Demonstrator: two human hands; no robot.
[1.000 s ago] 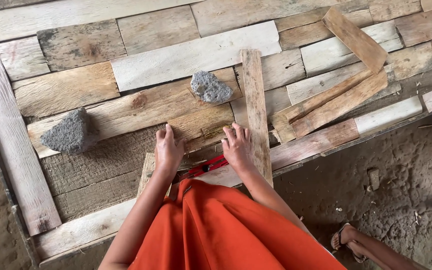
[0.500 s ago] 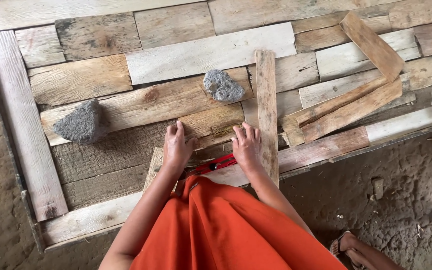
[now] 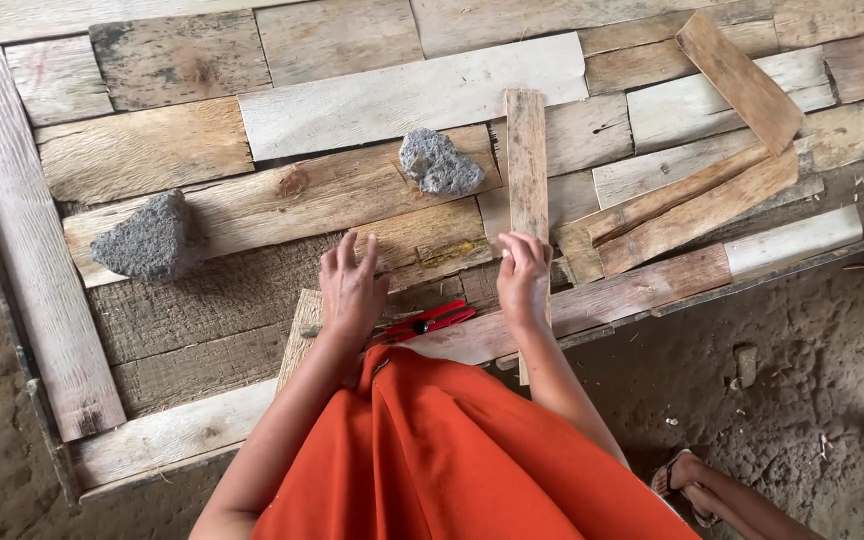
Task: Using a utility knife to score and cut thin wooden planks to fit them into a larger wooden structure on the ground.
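Observation:
My left hand (image 3: 350, 285) lies flat, fingers spread, on a short yellowish board (image 3: 432, 240) of a patchwork wooden panel (image 3: 152, 155) on the ground. My right hand (image 3: 523, 275) rests with curled fingers on the near end of a narrow upright plank (image 3: 527, 160), which lies loose across the panel. Red-handled pliers (image 3: 427, 322) lie between my hands, just in front of my orange skirt. Neither hand grips anything.
Two grey stones sit on the panel: one at the left (image 3: 147, 238), one near the middle (image 3: 439, 162). Loose planks (image 3: 697, 205) are stacked crosswise at the right. Bare dirt surrounds the panel; a foot in a sandal (image 3: 687, 478) shows at the lower right.
The view has shifted slightly. My hands stay on the boards in nearly the same spots; the left fingers have spread a little.

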